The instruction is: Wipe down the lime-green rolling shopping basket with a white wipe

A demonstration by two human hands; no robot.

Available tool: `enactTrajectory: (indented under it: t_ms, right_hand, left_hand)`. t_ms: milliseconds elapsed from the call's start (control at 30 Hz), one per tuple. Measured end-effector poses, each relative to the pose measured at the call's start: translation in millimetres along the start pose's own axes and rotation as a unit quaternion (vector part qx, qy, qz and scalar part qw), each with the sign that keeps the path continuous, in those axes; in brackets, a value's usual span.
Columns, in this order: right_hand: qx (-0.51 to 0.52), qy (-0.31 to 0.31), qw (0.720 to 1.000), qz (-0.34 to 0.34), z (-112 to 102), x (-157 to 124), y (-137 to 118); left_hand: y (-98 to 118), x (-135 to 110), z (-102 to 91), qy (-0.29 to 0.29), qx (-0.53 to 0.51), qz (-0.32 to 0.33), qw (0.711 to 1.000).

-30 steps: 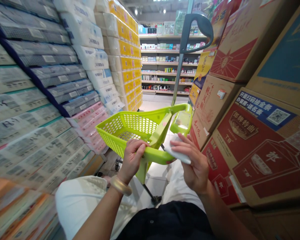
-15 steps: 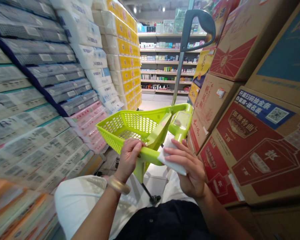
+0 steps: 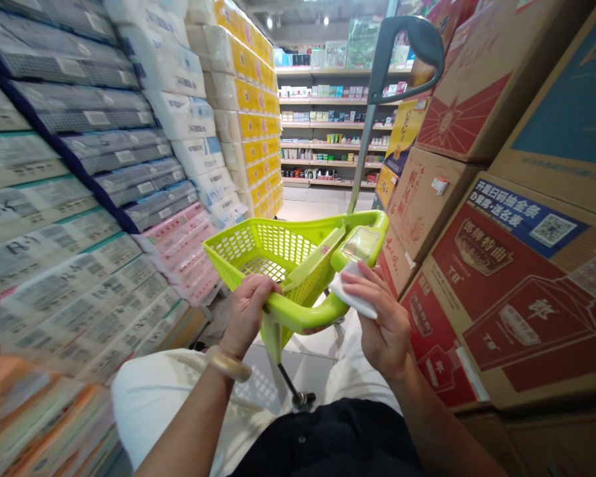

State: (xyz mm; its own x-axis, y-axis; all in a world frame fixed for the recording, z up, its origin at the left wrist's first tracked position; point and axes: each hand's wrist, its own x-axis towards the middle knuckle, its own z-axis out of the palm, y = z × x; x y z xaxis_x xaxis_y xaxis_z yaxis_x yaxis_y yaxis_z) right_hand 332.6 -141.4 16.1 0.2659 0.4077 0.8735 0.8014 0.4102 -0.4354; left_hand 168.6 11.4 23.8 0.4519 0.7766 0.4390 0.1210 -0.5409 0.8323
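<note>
A lime-green shopping cart (image 3: 278,242) with a perforated basket stands between my knees. My left hand (image 3: 248,306) is wrapped round the left part of its green handle (image 3: 302,317). Against the handle's right side, my right hand (image 3: 380,311) presses a folded white cloth (image 3: 356,291), its fingers lying over it. The cloth could also be a wipe or tissue; its material is hard to tell. Just beyond the cloth, a clear panel (image 3: 361,240) is set into the handle. A pole with a grey loop grip (image 3: 377,73) rises behind the basket.
Stacked paper packs (image 3: 79,218) wall the left side, with yellow packs (image 3: 253,126) farther along. Cardboard cartons (image 3: 506,285) are piled close on the right. Shelves of small goods (image 3: 328,126) stand at the back, beyond a strip of pale floor (image 3: 318,202).
My right hand and the white cloth have moved up along the handle's right side, uncovering its near corner. The cart has shifted and turned slightly to the right, its pole with it.
</note>
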Motion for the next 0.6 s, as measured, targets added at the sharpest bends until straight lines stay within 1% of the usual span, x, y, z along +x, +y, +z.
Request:
enactTrajectory:
  t_ms: [67, 167, 200, 233, 300, 367, 433, 500, 533, 600]
  right_hand:
    - [-0.005, -0.001, 1.0, -0.001, 0, 0, 0]
    - [0.006, -0.053, 0.997, -0.051, 0, -1, -2]
    - [0.004, -0.061, 0.996, -0.058, 0, -1, -2]
    - [-0.005, -0.058, 0.997, -0.056, 0, -2, -2]
    - [-0.034, -0.03, 0.999, -0.03, 1, -1, -2]
    - [-0.051, -0.013, 0.999, -0.014, 2, 1, -3]
    - [-0.045, -0.034, 0.998, -0.025, 3, 2, -5]
    - [-0.041, -0.067, 0.996, -0.043, 3, 2, -6]
    - [-0.046, -0.071, 0.995, -0.045, 2, 3, -5]
    - [-0.066, -0.051, 0.996, -0.033, 1, 3, -3]
  left_hand:
    - [-3, 1, -1.0, 0.003, -0.007, -0.004, 1.0]
    - [-6, 3, -3.0, 0.004, -0.01, 0.003, 1.0]
    - [-6, 3, -4.0, 0.004, -0.009, 0.006, 1.0]
    - [-6, 3, -5.1, 0.003, -0.009, 0.01, 1.0]
    - [-6, 4, -7.4, -0.002, -0.01, 0.022, 1.0]
    - [-5, 5, -9.3, -0.02, -0.013, 0.036, 0.999]
    - [-6, 4, -10.4, -0.033, -0.014, 0.051, 0.998]
    - [-4, 3, -10.8, -0.028, -0.003, 0.068, 0.997]
    - [-3, 2, -10.8, -0.018, 0.01, 0.082, 0.996]
    - [5, -1, -10.7, -0.006, 0.048, 0.119, 0.992]
